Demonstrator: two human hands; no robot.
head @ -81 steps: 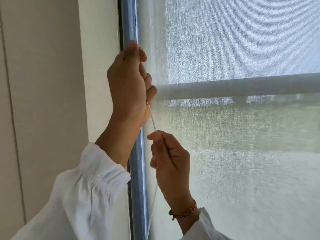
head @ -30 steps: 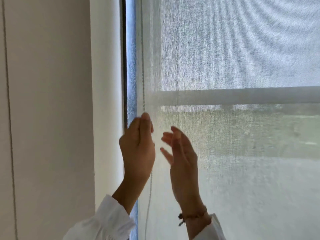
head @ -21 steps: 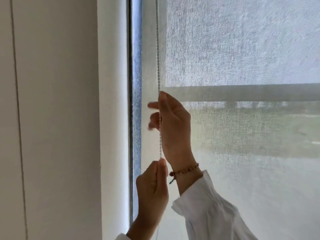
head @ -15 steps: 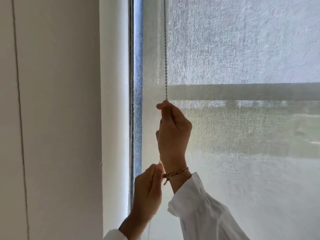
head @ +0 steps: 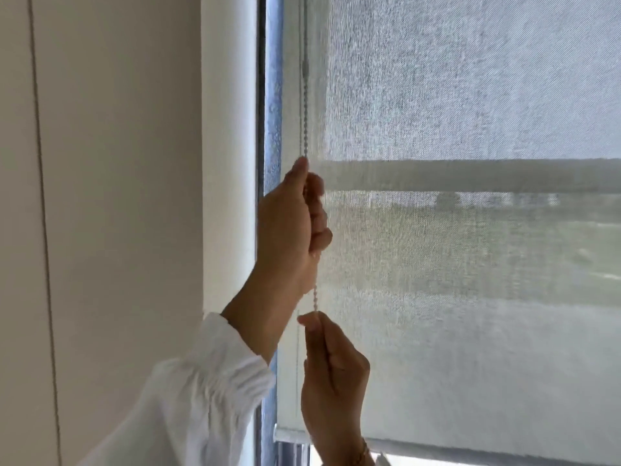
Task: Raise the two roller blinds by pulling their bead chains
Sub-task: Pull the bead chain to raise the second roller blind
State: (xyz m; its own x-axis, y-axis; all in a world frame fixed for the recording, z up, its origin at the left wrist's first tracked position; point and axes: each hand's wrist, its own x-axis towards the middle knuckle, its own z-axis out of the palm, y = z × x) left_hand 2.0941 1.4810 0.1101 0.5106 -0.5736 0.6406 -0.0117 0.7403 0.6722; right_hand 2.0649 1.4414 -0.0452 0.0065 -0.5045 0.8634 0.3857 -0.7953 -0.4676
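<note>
A white translucent roller blind (head: 470,314) covers the window, and its bottom bar (head: 470,453) shows near the lower edge of the view. The bead chain (head: 305,112) hangs down the blind's left side. My left hand (head: 289,230) is the upper one, with thumb and fingers closed on the chain. Just below it, my right hand (head: 332,371) pinches the same chain between thumb and forefinger. A short length of chain shows between the two hands.
The blue-grey window frame (head: 273,95) runs vertically left of the blind. A white reveal (head: 228,146) and a beige wall (head: 117,196) lie further left. A horizontal window bar (head: 470,174) shows through the fabric.
The hands have swapped places: my left hand went up to grip the chain high, my right hand came down below it. The blind's bottom bar has come into view.
</note>
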